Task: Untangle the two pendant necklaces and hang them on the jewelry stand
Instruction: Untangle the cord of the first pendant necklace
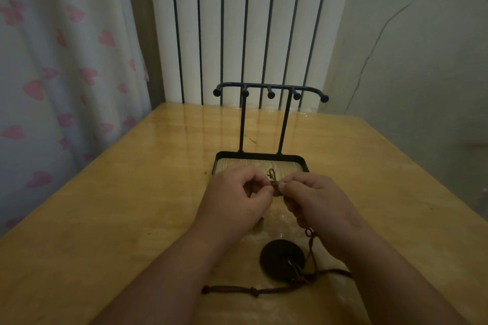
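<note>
I had the left hand (235, 199) and the right hand (320, 202) each pinching the knotted brown cord (272, 176) between them, just over the front edge of the jewelry stand (242, 124). From the right hand the cord trailed toward 6 o'clock to a dark round pendant (276, 253) lying on the tabletop (126, 206).

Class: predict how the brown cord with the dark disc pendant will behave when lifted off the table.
Probably floppy: the brown cord lies in loose curves on the table. The dark disc pendant looks solid, so it would likely weigh the cord down and swing. Its knots may snag.
</note>
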Action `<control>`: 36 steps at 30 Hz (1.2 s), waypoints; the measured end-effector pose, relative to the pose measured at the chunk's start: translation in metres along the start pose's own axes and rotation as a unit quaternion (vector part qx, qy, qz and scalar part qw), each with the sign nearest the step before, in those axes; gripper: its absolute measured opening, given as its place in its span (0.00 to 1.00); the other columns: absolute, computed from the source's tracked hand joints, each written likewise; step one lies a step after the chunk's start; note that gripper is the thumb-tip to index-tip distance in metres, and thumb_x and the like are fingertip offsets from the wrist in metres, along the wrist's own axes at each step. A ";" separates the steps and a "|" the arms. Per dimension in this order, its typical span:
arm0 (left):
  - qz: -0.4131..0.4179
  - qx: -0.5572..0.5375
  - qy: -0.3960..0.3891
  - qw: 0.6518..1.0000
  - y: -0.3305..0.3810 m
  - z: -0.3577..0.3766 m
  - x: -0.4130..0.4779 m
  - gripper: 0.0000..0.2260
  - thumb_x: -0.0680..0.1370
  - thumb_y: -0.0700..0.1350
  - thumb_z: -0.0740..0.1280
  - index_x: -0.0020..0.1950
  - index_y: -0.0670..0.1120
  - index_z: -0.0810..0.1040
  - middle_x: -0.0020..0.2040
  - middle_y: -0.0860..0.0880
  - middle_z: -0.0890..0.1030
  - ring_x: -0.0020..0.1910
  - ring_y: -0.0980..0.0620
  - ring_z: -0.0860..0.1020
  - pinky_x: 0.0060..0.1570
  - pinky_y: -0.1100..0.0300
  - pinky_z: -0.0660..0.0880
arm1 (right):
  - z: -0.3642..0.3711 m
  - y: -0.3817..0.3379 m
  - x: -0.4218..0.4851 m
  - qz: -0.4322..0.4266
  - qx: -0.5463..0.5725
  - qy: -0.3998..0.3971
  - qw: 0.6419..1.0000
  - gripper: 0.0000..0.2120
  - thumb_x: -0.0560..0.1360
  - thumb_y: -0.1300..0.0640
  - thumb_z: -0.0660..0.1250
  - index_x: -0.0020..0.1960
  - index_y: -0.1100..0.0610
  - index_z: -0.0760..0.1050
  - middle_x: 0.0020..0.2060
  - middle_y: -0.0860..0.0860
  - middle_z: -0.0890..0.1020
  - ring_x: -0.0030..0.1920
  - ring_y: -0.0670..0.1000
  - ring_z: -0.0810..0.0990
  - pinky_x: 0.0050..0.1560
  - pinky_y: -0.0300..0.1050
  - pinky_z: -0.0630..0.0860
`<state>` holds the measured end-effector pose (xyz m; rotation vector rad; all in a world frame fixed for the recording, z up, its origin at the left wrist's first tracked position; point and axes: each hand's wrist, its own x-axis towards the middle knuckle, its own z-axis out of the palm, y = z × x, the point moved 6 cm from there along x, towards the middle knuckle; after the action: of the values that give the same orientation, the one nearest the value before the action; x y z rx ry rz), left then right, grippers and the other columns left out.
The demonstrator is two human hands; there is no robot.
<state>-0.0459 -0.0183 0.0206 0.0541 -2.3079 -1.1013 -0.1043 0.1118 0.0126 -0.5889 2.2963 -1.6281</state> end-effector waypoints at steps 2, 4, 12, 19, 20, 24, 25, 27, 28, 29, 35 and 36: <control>-0.005 0.000 -0.005 1.000 -0.001 0.000 0.000 0.03 0.74 0.45 0.71 0.44 0.51 0.84 0.37 0.55 0.80 0.36 0.58 0.76 0.34 0.68 0.71 | 0.000 0.000 0.000 -0.003 -0.009 0.001 1.000 0.11 0.77 0.56 0.63 0.41 0.54 0.82 0.25 0.45 0.73 0.28 0.44 0.68 0.30 0.41 0.64; -0.009 -0.002 -0.012 1.000 -0.001 0.001 0.000 0.03 0.75 0.45 0.71 0.45 0.51 0.84 0.38 0.56 0.81 0.36 0.58 0.77 0.34 0.68 0.72 | 0.000 0.000 0.001 -0.006 -0.021 0.004 1.000 0.11 0.77 0.55 0.63 0.41 0.54 0.82 0.24 0.43 0.73 0.27 0.42 0.68 0.31 0.40 0.64; -0.005 0.006 -0.015 1.000 0.000 -0.001 0.000 0.05 0.75 0.45 0.70 0.46 0.51 0.86 0.39 0.56 0.82 0.39 0.59 0.78 0.39 0.63 0.78 | 0.000 -0.002 0.001 -0.014 -0.056 0.004 0.998 0.11 0.77 0.55 0.63 0.41 0.52 0.82 0.24 0.43 0.73 0.26 0.41 0.68 0.31 0.41 0.65; -0.023 -0.016 -0.001 1.000 0.000 -0.002 0.001 0.05 0.73 0.42 0.70 0.38 0.51 0.82 0.33 0.55 0.78 0.35 0.61 0.75 0.32 0.71 0.70 | 0.002 -0.004 0.000 -0.014 -0.064 0.002 0.998 0.11 0.77 0.55 0.63 0.41 0.54 0.82 0.24 0.44 0.72 0.25 0.42 0.67 0.31 0.42 0.64; -0.036 -0.035 -0.004 0.999 -0.002 -0.001 0.001 0.06 0.73 0.42 0.70 0.37 0.51 0.82 0.32 0.55 0.77 0.33 0.61 0.75 0.31 0.70 0.70 | 0.001 -0.004 0.000 -0.012 -0.064 0.007 0.998 0.11 0.77 0.54 0.63 0.41 0.54 0.82 0.25 0.45 0.72 0.26 0.43 0.68 0.31 0.43 0.65; -0.089 -0.106 -0.030 0.990 -0.009 0.003 0.003 0.09 0.75 0.42 0.68 0.36 0.52 0.81 0.28 0.59 0.76 0.29 0.62 0.72 0.28 0.70 0.69 | 0.002 0.004 -0.002 0.075 0.035 -0.020 0.996 0.11 0.77 0.55 0.62 0.43 0.58 0.81 0.28 0.50 0.71 0.29 0.47 0.66 0.30 0.44 0.63; -0.101 -0.120 -0.037 0.987 -0.011 0.004 0.004 0.09 0.76 0.41 0.68 0.36 0.51 0.81 0.27 0.58 0.76 0.28 0.62 0.71 0.29 0.68 0.69 | 0.004 0.006 -0.004 0.113 0.084 -0.034 0.989 0.11 0.77 0.56 0.61 0.44 0.59 0.81 0.28 0.50 0.70 0.28 0.48 0.65 0.30 0.43 0.62; -0.119 -0.151 -0.050 0.980 -0.013 0.006 0.004 0.10 0.76 0.42 0.67 0.35 0.51 0.81 0.28 0.57 0.75 0.29 0.60 0.71 0.32 0.63 0.70 | 0.007 0.009 -0.006 0.162 0.146 -0.054 0.974 0.12 0.78 0.55 0.60 0.45 0.60 0.80 0.27 0.50 0.70 0.27 0.48 0.64 0.29 0.43 0.61; -0.124 -0.161 -0.054 0.978 -0.014 0.007 0.004 0.11 0.76 0.42 0.67 0.35 0.52 0.80 0.28 0.57 0.75 0.30 0.59 0.71 0.34 0.61 0.70 | 0.007 0.010 -0.007 0.169 0.148 -0.060 0.973 0.13 0.78 0.55 0.60 0.45 0.60 0.80 0.27 0.50 0.70 0.27 0.48 0.64 0.29 0.42 0.61; -0.127 -0.162 -0.056 0.977 -0.015 0.007 0.004 0.11 0.76 0.42 0.67 0.35 0.52 0.80 0.28 0.57 0.75 0.30 0.59 0.72 0.35 0.60 0.69 | 0.008 0.011 -0.007 0.169 0.136 -0.062 0.974 0.13 0.78 0.54 0.60 0.45 0.60 0.80 0.27 0.50 0.71 0.27 0.48 0.65 0.29 0.43 0.62; -0.126 -0.148 -0.058 0.979 -0.014 0.004 0.005 0.11 0.77 0.44 0.67 0.35 0.51 0.79 0.26 0.57 0.74 0.26 0.62 0.69 0.28 0.69 0.66 | -0.009 -0.014 -0.005 -0.062 -0.089 0.100 0.989 0.04 0.76 0.53 0.65 0.46 0.48 0.79 0.42 0.46 0.80 0.41 0.43 0.77 0.37 0.36 0.73; -0.129 -0.143 -0.058 0.980 -0.014 0.004 0.005 0.10 0.77 0.44 0.67 0.36 0.50 0.80 0.25 0.58 0.73 0.26 0.62 0.69 0.27 0.70 0.66 | -0.012 -0.019 -0.007 -0.108 -0.104 0.121 0.981 0.04 0.76 0.54 0.65 0.46 0.47 0.78 0.43 0.45 0.80 0.42 0.42 0.77 0.35 0.33 0.72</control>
<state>-0.0549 -0.0262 0.0107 0.1866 -2.2620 -1.5983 -0.0997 0.1194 0.0348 -0.7481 2.6857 -1.6443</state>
